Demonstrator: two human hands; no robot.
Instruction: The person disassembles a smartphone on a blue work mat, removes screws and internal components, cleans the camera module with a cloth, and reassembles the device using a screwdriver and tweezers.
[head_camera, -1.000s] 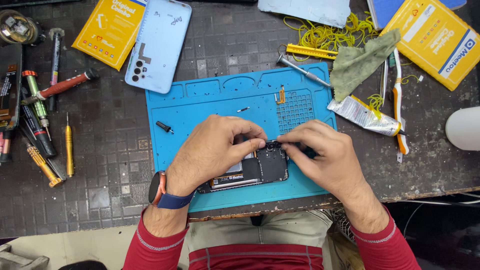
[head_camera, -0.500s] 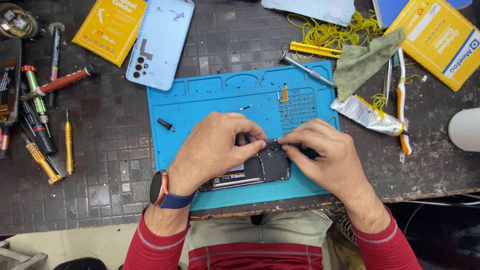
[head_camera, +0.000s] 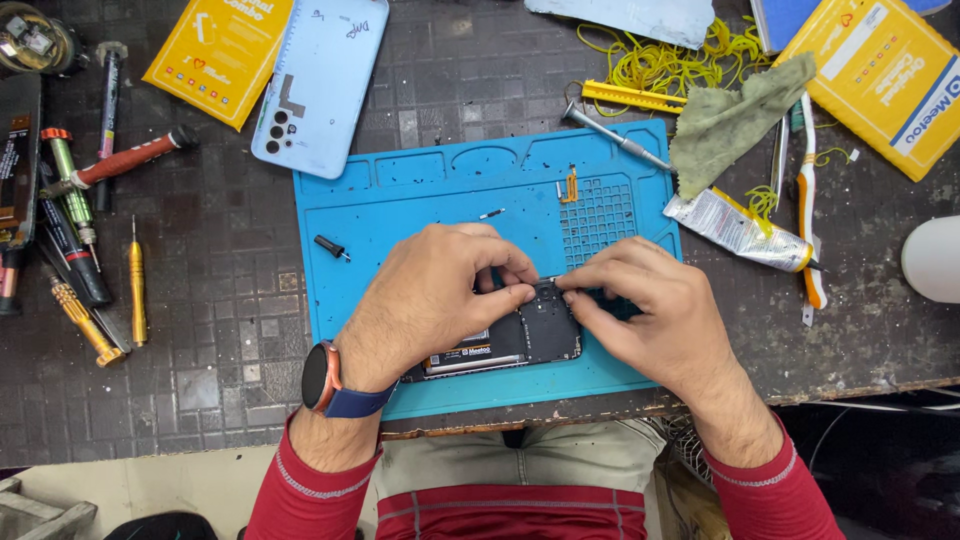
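Observation:
An opened black phone lies on a blue repair mat, mostly hidden under my hands. My left hand, with a watch on its wrist, presses down on the phone's left part, fingertips at its top edge. My right hand meets it from the right, thumb and forefinger pinched at the phone's upper right corner. Whether a small part sits between the fingers cannot be told.
A light blue phone back cover lies beyond the mat at upper left. Screwdrivers and pens lie at far left. A green cloth, a glue tube, a toothbrush, yellow packets and tweezers sit on the right.
Both hands stay on the phone; the fingers have shifted slightly along its top edge. The view has drifted a little.

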